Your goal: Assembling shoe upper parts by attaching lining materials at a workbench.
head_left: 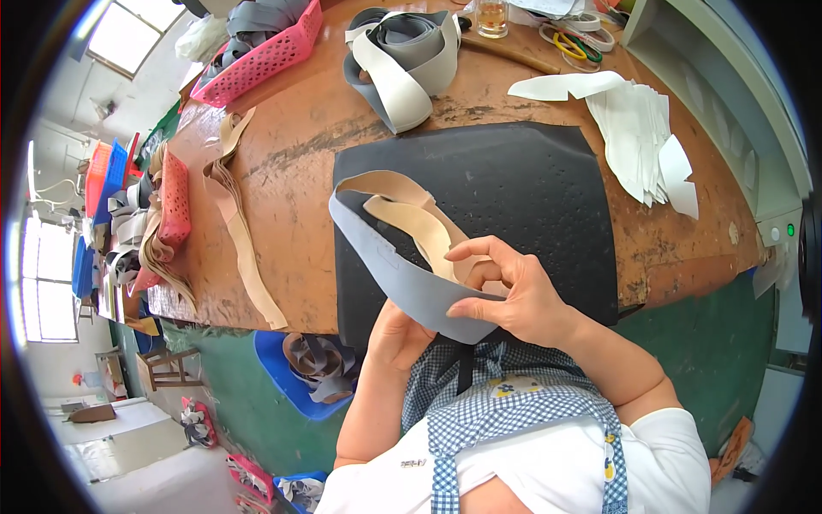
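A curved strip [411, 278], blue-grey on its outer face and tan on its inner face, stands bent into a loop over the black mat [548, 206]. My right hand [522, 295] pinches the near right part of the strip between thumb and fingers. My left hand [400, 336] is at the strip's lower left edge, with its fingers mostly hidden behind the strip, so its grip does not show fully. Inside the loop shows the strip's pale tan end [411, 221]. The material looks like leather or coated cloth.
Tan strips [244, 231] lie on the wooden table [291, 171] at left. A grey and white roll [402, 68], a pink basket [265, 60], scissors [569, 47], a glass [492, 17] and white pieces [638, 141] stand or lie farther off. A blue bin [287, 377] sits below the table's edge.
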A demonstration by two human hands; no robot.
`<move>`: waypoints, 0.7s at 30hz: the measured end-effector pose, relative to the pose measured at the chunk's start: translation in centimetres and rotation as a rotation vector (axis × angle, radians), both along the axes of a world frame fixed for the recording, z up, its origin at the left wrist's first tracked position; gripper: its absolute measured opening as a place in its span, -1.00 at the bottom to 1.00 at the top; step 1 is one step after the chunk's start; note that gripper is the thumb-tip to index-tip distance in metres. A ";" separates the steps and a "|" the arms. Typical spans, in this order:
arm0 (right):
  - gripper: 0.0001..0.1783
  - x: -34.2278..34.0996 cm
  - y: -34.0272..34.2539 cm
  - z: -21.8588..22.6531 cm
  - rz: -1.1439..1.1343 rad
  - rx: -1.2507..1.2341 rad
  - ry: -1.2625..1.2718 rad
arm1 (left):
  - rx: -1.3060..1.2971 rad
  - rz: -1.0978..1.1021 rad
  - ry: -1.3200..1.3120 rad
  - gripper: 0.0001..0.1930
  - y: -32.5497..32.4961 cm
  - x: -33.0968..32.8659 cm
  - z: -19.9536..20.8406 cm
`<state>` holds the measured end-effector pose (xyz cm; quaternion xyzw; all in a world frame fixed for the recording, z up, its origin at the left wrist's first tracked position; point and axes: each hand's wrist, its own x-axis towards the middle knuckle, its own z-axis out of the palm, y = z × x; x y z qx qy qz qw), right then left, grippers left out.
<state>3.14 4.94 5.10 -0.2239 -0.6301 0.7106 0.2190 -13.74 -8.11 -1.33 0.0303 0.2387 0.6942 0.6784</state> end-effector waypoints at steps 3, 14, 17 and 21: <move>-0.67 0.1 0.2 0.1 0.035 0.128 -0.064 | -0.103 0.013 0.167 -0.68 0.2 0.6 0.9; -0.81 0.1 -0.4 -1.1 0.057 0.072 0.018 | -0.264 0.171 0.592 -0.67 -0.2 1.3 1.8; -0.76 -0.1 -0.7 -0.5 0.009 0.033 -0.060 | -0.163 0.202 0.641 -0.64 -0.5 1.2 2.0; -0.68 -0.1 -0.8 -0.6 -0.032 0.129 -0.063 | 0.024 0.100 0.597 -0.54 -1.1 0.0 3.1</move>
